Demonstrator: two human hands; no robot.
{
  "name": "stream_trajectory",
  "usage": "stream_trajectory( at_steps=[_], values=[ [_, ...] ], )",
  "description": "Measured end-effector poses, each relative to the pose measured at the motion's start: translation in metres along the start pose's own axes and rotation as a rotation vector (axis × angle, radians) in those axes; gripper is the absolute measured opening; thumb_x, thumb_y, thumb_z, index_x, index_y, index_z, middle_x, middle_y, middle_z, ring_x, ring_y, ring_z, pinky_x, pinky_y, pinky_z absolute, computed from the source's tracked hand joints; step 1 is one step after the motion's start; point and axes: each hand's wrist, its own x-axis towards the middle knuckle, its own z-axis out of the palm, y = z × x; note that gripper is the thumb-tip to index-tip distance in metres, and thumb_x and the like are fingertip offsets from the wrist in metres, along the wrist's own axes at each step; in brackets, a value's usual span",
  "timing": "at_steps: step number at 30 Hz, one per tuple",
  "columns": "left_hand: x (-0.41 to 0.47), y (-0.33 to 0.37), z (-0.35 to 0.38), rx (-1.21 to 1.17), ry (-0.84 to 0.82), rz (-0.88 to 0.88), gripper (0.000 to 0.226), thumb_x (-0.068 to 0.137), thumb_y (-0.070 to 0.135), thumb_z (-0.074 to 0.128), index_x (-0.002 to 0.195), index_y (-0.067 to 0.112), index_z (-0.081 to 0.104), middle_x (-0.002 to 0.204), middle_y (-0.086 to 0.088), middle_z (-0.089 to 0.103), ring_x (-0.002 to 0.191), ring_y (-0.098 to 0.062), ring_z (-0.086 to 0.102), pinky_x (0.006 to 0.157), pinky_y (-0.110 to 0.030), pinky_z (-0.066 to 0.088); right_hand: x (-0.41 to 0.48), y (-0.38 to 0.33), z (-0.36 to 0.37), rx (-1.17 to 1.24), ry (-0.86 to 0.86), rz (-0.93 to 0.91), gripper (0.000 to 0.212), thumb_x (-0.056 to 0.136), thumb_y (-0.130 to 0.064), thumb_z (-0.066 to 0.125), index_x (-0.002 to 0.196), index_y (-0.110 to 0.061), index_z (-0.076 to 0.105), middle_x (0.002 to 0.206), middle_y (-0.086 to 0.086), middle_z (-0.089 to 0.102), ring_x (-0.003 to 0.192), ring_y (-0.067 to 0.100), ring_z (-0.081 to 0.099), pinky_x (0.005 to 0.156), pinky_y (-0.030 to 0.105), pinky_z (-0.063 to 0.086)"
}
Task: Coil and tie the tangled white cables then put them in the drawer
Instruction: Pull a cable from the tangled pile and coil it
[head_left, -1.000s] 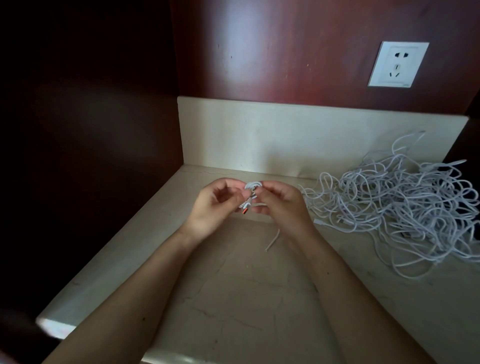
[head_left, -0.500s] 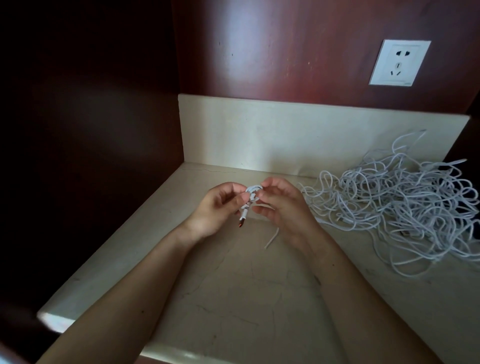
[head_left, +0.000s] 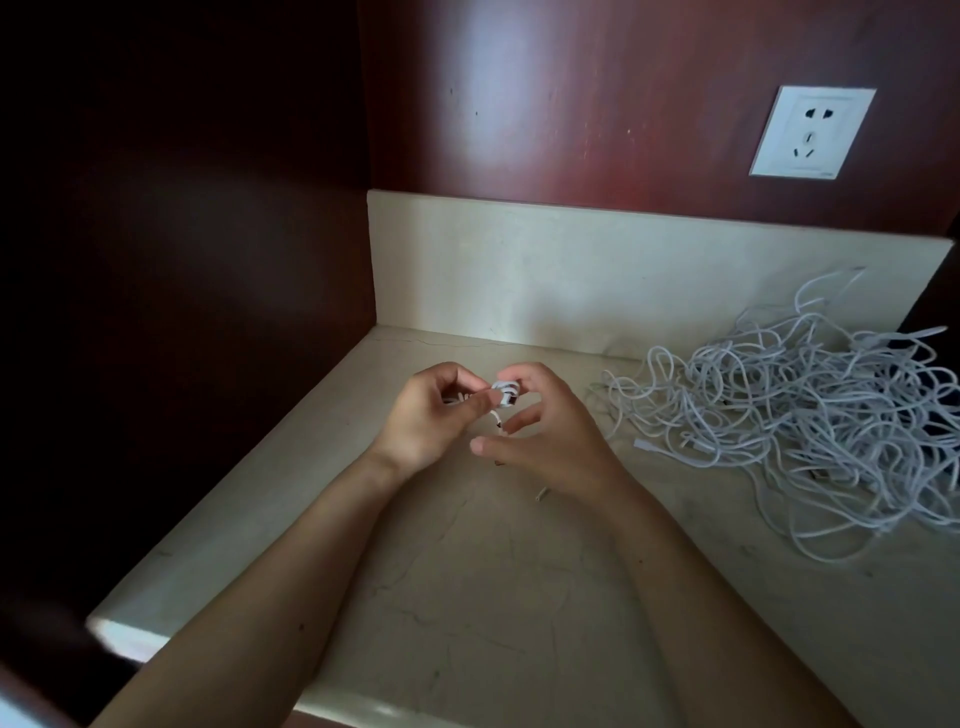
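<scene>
1. Just above the stone counter (head_left: 467, 597), a small coiled cable (head_left: 504, 391) sat pinched tight between the thumb and fingers of the left hand (head_left: 431, 415).
2. The right hand (head_left: 545, 431) curled over the top of the coil with its thumb held away. I could not tell if it gripped.
3. It looked like the tying step. Next, the loose end would need wrapping round the loops and tucking in.
4. Off to the right lay the big tangled pile of white cables (head_left: 810, 415), well apart and not yet coiled. No drawer showed.
</scene>
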Motion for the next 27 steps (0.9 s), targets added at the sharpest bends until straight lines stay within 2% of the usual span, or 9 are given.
stream_trajectory(
  at_steps=[3,5,9,11,14,17,20,22,27],
  values=[
    [0.001,-0.001,-0.001,0.006,0.001,-0.002,0.01,0.085,0.017,0.074,0.079,0.014,0.067,0.067,0.007,0.06,0.055,-0.004,0.047,0.056,-0.018,0.038,0.001,0.006,0.0,-0.096,0.016,-0.066,0.044,0.072,-0.007,0.071,0.11,-0.024,0.058,0.104,-0.012,0.058,0.068,0.013,0.062,0.066,0.028,0.049],
    [0.001,0.0,-0.003,0.024,-0.049,0.015,0.007,0.085,0.016,0.074,0.08,0.014,0.068,0.068,0.008,0.061,0.057,-0.001,0.048,0.057,-0.016,0.038,0.004,0.01,-0.006,-0.114,0.037,-0.099,0.032,0.074,-0.01,0.066,0.104,-0.021,0.064,0.094,-0.012,0.063,0.063,0.003,0.058,0.062,0.026,0.047],
    [-0.001,0.004,-0.009,0.027,-0.181,0.055,0.003,0.083,0.01,0.075,0.082,0.012,0.073,0.079,0.001,0.072,0.071,-0.004,0.063,0.068,-0.016,0.048,0.009,0.019,-0.018,-0.143,-0.001,-0.133,0.027,0.073,-0.011,0.073,0.091,-0.03,0.069,0.081,-0.009,0.071,0.061,-0.005,0.059,0.059,0.022,0.044],
    [-0.001,0.007,-0.011,-0.075,-0.155,0.001,0.007,0.078,0.008,0.078,0.084,0.009,0.074,0.077,-0.001,0.074,0.069,-0.008,0.065,0.066,-0.018,0.051,0.01,0.02,-0.018,-0.111,-0.013,-0.104,0.031,0.071,-0.01,0.08,0.089,-0.033,0.069,0.081,-0.004,0.073,0.058,-0.002,0.059,0.059,0.023,0.045],
    [0.001,0.012,-0.011,-0.211,-0.026,-0.125,0.023,0.076,0.009,0.078,0.097,0.013,0.069,0.072,0.001,0.067,0.053,-0.006,0.057,0.052,-0.016,0.049,0.01,0.016,-0.015,0.072,0.001,-0.038,0.026,0.071,-0.004,0.083,0.086,-0.022,0.07,0.08,0.004,0.073,0.053,0.015,0.062,0.052,0.03,0.051],
    [0.002,0.015,-0.01,-0.513,0.034,-0.283,0.034,0.08,0.007,0.073,0.112,0.013,0.062,0.088,-0.003,0.069,0.066,-0.007,0.066,0.063,-0.017,0.057,0.01,0.013,-0.009,0.149,0.089,-0.033,0.022,0.074,-0.001,0.08,0.083,-0.016,0.067,0.08,0.006,0.072,0.051,0.02,0.063,0.049,0.029,0.05],
    [0.002,0.016,-0.009,-0.711,-0.004,-0.366,0.019,0.083,0.01,0.068,0.101,0.01,0.066,0.091,-0.005,0.071,0.069,-0.007,0.069,0.072,-0.02,0.059,0.009,0.012,-0.004,0.216,0.182,-0.025,0.022,0.074,0.0,0.079,0.082,-0.014,0.065,0.079,0.006,0.072,0.05,0.02,0.064,0.051,0.031,0.051],
    [0.0,0.017,-0.006,-0.748,-0.015,-0.407,0.009,0.09,0.012,0.063,0.097,0.008,0.066,0.086,-0.007,0.072,0.067,-0.008,0.07,0.068,-0.021,0.059,0.009,0.013,-0.001,0.217,0.199,-0.044,0.025,0.074,0.0,0.08,0.081,-0.018,0.065,0.077,0.003,0.071,0.05,0.019,0.064,0.052,0.033,0.052],
    [0.0,0.015,-0.002,-0.699,-0.052,-0.472,0.017,0.097,0.02,0.056,0.086,0.008,0.063,0.069,-0.003,0.073,0.06,-0.009,0.07,0.066,-0.022,0.059,0.007,0.019,0.009,0.151,0.196,-0.073,0.027,0.069,-0.007,0.083,0.077,-0.028,0.067,0.075,0.0,0.069,0.053,0.018,0.061,0.055,0.039,0.052]
  ],
)
